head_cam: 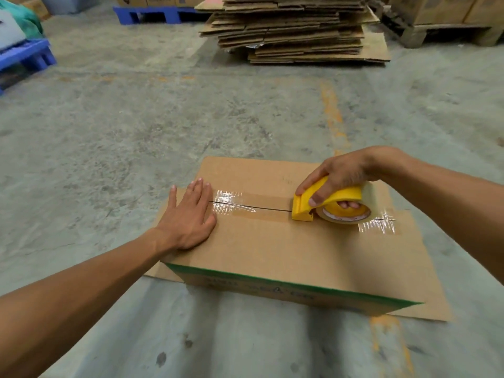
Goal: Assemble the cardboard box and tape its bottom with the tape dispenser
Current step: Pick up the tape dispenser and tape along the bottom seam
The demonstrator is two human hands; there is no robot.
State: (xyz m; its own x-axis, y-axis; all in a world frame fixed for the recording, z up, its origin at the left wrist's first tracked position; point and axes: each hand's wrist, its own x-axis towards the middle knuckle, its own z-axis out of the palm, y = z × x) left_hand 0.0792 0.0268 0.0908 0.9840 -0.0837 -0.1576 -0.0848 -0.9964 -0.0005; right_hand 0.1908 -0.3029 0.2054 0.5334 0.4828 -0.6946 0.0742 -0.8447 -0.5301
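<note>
Two hands on box (272, 249); flattened cardboard stack (291, 28) beyond, well apart.

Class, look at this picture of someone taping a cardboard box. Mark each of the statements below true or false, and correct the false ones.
1. The right hand grips a yellow tape dispenser. True.
2. The left hand is lifted clear of the cardboard box. False: it lies flat on the box top.
3. Clear tape runs along the centre seam. True.
4. The box stands on a table. False: it sits on the concrete floor.
5. A stack of flattened cardboard lies beyond the box. True.
</note>
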